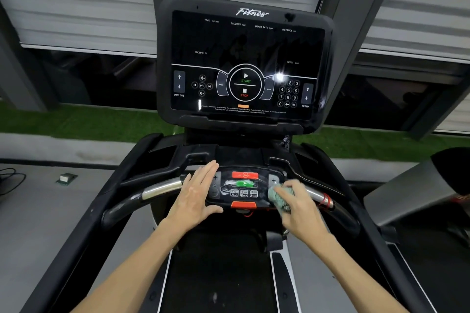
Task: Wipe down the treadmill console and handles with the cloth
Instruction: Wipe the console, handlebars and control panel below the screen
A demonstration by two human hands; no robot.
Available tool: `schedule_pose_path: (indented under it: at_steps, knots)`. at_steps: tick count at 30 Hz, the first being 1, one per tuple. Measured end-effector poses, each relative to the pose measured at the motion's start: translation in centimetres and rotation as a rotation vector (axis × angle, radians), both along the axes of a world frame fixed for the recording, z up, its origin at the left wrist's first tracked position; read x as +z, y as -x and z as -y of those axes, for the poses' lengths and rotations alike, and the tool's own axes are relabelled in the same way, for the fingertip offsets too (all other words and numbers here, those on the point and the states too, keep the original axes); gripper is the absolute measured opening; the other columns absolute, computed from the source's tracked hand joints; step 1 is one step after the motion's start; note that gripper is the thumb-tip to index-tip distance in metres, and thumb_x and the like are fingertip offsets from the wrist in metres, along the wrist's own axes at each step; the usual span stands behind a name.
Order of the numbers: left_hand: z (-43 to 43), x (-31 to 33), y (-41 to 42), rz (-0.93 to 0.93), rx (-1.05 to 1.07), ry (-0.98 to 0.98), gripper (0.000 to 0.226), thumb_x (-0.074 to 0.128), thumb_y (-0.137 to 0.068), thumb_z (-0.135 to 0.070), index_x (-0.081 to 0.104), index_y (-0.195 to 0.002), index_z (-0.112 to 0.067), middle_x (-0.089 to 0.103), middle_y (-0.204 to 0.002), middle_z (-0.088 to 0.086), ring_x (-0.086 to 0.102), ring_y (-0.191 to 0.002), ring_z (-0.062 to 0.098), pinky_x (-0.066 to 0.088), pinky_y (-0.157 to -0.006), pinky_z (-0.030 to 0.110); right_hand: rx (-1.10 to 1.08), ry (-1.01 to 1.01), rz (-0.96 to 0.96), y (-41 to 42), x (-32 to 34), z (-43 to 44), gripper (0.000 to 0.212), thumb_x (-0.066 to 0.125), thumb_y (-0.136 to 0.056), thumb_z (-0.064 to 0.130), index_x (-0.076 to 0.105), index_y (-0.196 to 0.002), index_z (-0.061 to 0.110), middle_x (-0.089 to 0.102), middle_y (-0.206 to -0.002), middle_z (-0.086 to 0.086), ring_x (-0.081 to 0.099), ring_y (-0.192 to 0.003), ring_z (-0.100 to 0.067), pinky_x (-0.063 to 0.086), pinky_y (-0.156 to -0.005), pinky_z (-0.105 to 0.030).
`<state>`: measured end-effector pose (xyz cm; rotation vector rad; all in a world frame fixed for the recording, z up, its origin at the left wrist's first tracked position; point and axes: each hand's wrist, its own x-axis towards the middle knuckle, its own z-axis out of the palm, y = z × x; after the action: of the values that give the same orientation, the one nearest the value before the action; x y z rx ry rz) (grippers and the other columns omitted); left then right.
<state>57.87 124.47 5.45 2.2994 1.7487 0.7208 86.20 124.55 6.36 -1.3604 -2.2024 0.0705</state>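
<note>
As we reach both forearms over the belt point(218, 274), our left hand point(197, 193) lies flat, fingers straight and holding nothing, on the left end of the lower control panel point(244, 187), while our right hand point(304, 208) curls round the bunched green cloth point(277, 195), pressed on the panel's right end just beside the right handle point(315, 194). The cloth is blurred and half hidden under our fingers, and both arms are cut off at the lower edge.

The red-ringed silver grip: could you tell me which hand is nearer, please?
Right: right hand, gripping the cloth, lies beside the grip; left hand rests beyond the button panel.
</note>
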Motion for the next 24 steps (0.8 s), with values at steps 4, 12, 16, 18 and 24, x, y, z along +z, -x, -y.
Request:
schedule_pose_path:
  at_steps: [4,12,16,18,24]
  knots:
    - [0.2,0.3,0.0,0.001,0.001,-0.008,0.115,0.085,-0.07,-0.041,0.011,-0.156,-0.019,0.012,-0.163,-0.007,0.015,-0.149,0.013,0.012,-0.119,0.045,-0.086,-0.048,-0.005,1.3,3.1,-3.3,0.051,0.069,-0.059,-0.017,0.067,-0.106,0.004,0.054,-0.104,-0.013,0.056,-0.09,-0.031,0.052,-0.071,-0.035]
    - [0.2,0.0,0.0,-0.018,0.005,-0.017,0.113,0.081,-0.074,-0.044,0.008,-0.156,-0.017,0.007,-0.164,0.002,0.015,-0.15,0.021,0.012,-0.121,0.044,-0.068,-0.026,0.053,1.3,-0.9,2.3,0.056,0.072,-0.052,-0.016,0.064,-0.105,0.002,0.054,-0.095,-0.011,0.055,-0.08,-0.027,0.041,-0.06,-0.023]
    - [0.2,0.0,-0.1,-0.019,0.008,-0.01,0.113,0.08,-0.075,-0.045,0.006,-0.156,-0.019,0.011,-0.163,0.003,0.015,-0.15,0.021,0.014,-0.123,0.044,-0.073,-0.019,0.066,1.6,0.6,0.5,0.052,0.074,-0.06,-0.007,0.065,-0.109,0.007,0.052,-0.097,-0.011,0.056,-0.077,-0.026,0.042,-0.056,-0.023]
    - [0.3,0.0,0.0,-0.01,0.005,-0.007,0.113,0.08,-0.075,-0.045,0.006,-0.156,-0.019,0.012,-0.163,0.003,0.015,-0.15,0.021,0.014,-0.123,0.045,-0.128,-0.044,0.069,2.1,2.3,-1.5,0.049,0.074,-0.061,-0.005,0.065,-0.108,0.007,0.052,-0.096,-0.011,0.056,-0.069,-0.026,0.039,-0.053,-0.022]
    - [0.2,-0.1,0.1,0.004,0.003,-0.012,0.113,0.083,-0.073,-0.043,0.01,-0.156,-0.019,0.016,-0.162,0.004,0.018,-0.149,0.022,0.016,-0.122,0.046,-0.194,-0.025,0.045,2.7,2.4,-1.1,0.049,0.068,-0.053,-0.018,0.064,-0.097,0.003,0.05,-0.084,-0.01,0.053,-0.062,-0.026,0.035,-0.053,-0.022]
